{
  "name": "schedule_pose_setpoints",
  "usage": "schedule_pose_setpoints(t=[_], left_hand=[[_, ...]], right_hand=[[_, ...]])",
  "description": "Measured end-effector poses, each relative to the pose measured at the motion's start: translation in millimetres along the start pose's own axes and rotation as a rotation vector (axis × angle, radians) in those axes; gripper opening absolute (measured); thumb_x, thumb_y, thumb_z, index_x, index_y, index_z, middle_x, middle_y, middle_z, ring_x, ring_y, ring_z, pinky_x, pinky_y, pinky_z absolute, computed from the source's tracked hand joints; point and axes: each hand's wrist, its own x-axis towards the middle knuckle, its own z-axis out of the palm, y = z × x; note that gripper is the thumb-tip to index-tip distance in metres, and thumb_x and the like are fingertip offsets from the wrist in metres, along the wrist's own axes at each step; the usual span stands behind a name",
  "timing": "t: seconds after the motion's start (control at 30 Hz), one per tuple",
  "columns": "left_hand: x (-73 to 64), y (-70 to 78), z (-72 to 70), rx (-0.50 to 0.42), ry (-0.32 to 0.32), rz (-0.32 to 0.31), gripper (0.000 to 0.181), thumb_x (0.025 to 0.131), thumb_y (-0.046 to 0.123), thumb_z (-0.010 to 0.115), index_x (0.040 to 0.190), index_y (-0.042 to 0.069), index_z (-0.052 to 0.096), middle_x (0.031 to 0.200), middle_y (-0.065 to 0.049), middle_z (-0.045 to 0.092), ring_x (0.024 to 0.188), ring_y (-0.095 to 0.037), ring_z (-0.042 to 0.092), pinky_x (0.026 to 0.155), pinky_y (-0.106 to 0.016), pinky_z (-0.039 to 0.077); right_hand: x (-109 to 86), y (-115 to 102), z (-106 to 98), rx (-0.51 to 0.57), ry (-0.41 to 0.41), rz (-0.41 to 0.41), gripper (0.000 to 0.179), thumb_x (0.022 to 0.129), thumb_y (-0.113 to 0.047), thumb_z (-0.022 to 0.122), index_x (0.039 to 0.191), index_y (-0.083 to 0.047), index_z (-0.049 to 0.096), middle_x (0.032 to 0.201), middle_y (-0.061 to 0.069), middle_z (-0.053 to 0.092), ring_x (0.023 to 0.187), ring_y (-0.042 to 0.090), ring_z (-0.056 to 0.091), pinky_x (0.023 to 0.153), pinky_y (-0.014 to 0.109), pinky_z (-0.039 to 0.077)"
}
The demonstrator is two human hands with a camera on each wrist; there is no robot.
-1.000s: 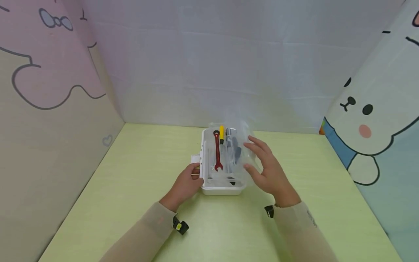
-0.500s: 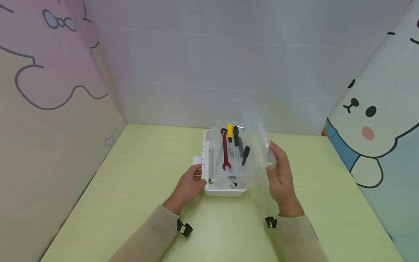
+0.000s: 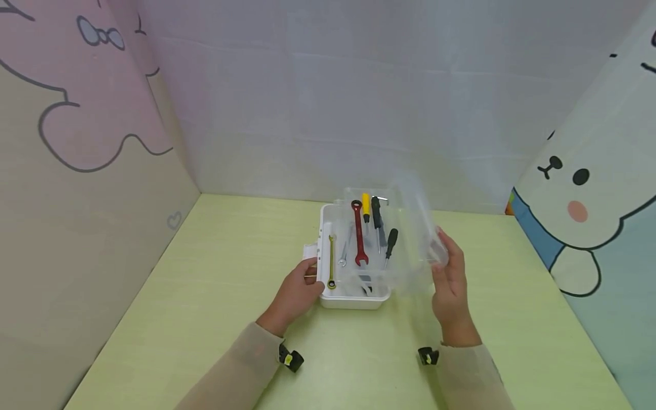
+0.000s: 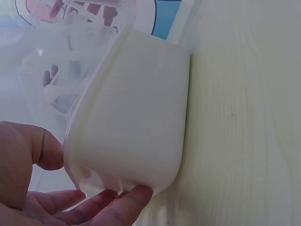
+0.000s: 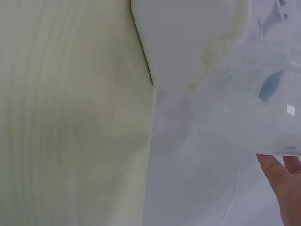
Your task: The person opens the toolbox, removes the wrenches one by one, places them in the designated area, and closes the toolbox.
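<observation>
A white plastic toolbox [image 3: 353, 304] sits on the table with its clear lid [image 3: 417, 222] swung up and over to the right. My left hand [image 3: 293, 293] grips the box's left wall, thumb at the rim and fingers underneath it in the left wrist view. The lid's right edge is pinched by my right hand [image 3: 452, 285]. A red wrench [image 3: 359, 233], a yellow screwdriver [image 3: 366, 208] and two black-handled screwdrivers [image 3: 376, 213] show behind the clear plastic. On the left of the box lie a yellow-green wrench [image 3: 331, 262] and a small silver wrench [image 3: 343, 256].
The box stands near the back of a pale wooden table [image 3: 246, 239]. Behind it rises a white cloth wall [image 3: 328, 114], with cartoon-printed panels at both sides. A white latch [image 3: 310, 251] sticks out from the box's left side.
My right hand has closed on the lid's edge and drawn it to the right, uncovering the wrenches at the left. My left hand stays at the box's left side.
</observation>
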Motion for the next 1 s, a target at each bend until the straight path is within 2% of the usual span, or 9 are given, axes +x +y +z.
schedule_pose_setpoints(t=[0.2, 0.4, 0.5, 0.6, 0.77, 0.87, 1.0], left_hand=[[1.5, -0.8, 2.0, -0.003, -0.007, -0.016, 0.058, 0.095, 0.007, 0.059, 0.151, 0.003, 0.045, 0.134, -0.017, 0.062, 0.120, -0.031, 0.063, 0.097, -0.045, 0.054], [1.1, 0.1, 2.3, -0.006, -0.006, -0.020, 0.058, 0.095, 0.006, 0.058, 0.152, 0.003, 0.045, 0.134, -0.017, 0.061, 0.121, -0.031, 0.063, 0.098, -0.044, 0.054], [1.2, 0.4, 2.6, 0.000, -0.002, -0.020, 0.058, 0.095, 0.006, 0.058, 0.152, 0.002, 0.045, 0.135, -0.017, 0.061, 0.121, -0.031, 0.063, 0.098, -0.045, 0.054], [1.1, 0.0, 2.6, 0.008, 0.004, -0.017, 0.058, 0.095, 0.006, 0.058, 0.152, 0.002, 0.045, 0.135, -0.018, 0.061, 0.121, -0.032, 0.062, 0.098, -0.045, 0.054], [1.5, -0.5, 2.2, 0.009, 0.005, -0.012, 0.059, 0.095, 0.007, 0.058, 0.152, 0.002, 0.045, 0.135, -0.017, 0.061, 0.121, -0.032, 0.062, 0.099, -0.046, 0.053], [2.3, -0.5, 2.8, 0.006, 0.002, -0.015, 0.058, 0.096, 0.008, 0.058, 0.152, 0.004, 0.045, 0.135, -0.016, 0.061, 0.121, -0.031, 0.062, 0.098, -0.045, 0.053], [2.3, -0.6, 3.2, 0.005, 0.003, -0.013, 0.058, 0.095, 0.007, 0.058, 0.152, 0.003, 0.045, 0.134, -0.016, 0.061, 0.121, -0.032, 0.062, 0.098, -0.046, 0.053]], right_hand=[[-7.5, 3, -7, 0.118, 0.046, 0.063, 0.050, 0.107, 0.004, 0.029, 0.157, 0.001, 0.025, 0.153, 0.022, 0.030, 0.125, 0.029, 0.039, 0.096, 0.025, 0.043], [-13.2, 4, -14, 0.295, 0.050, 0.066, 0.049, 0.110, -0.004, 0.029, 0.158, 0.001, 0.021, 0.154, 0.019, 0.028, 0.130, 0.028, 0.038, 0.107, 0.024, 0.044], [-14.9, 4, -16, 0.341, 0.054, 0.090, 0.050, 0.111, -0.005, 0.028, 0.159, 0.001, 0.019, 0.156, 0.021, 0.025, 0.134, 0.030, 0.038, 0.108, 0.027, 0.045], [-16.2, 2, -16, 0.381, 0.093, 0.148, 0.049, 0.111, -0.006, 0.029, 0.159, 0.000, 0.022, 0.157, 0.020, 0.026, 0.136, 0.030, 0.042, 0.105, 0.030, 0.048], [-18.6, -1, -18, 0.424, 0.213, 0.281, 0.045, 0.111, -0.012, 0.036, 0.155, -0.005, 0.030, 0.155, 0.017, 0.030, 0.133, 0.031, 0.051, 0.099, 0.035, 0.053], [-19.9, -2, -21, 0.410, 0.272, 0.352, 0.042, 0.111, -0.015, 0.039, 0.152, -0.007, 0.030, 0.152, 0.018, 0.031, 0.129, 0.030, 0.056, 0.094, 0.036, 0.055], [-20.0, -3, -27, 0.381, 0.301, 0.455, 0.044, 0.111, -0.014, 0.041, 0.152, -0.008, 0.027, 0.150, 0.015, 0.031, 0.124, 0.025, 0.059, 0.090, 0.034, 0.057]])
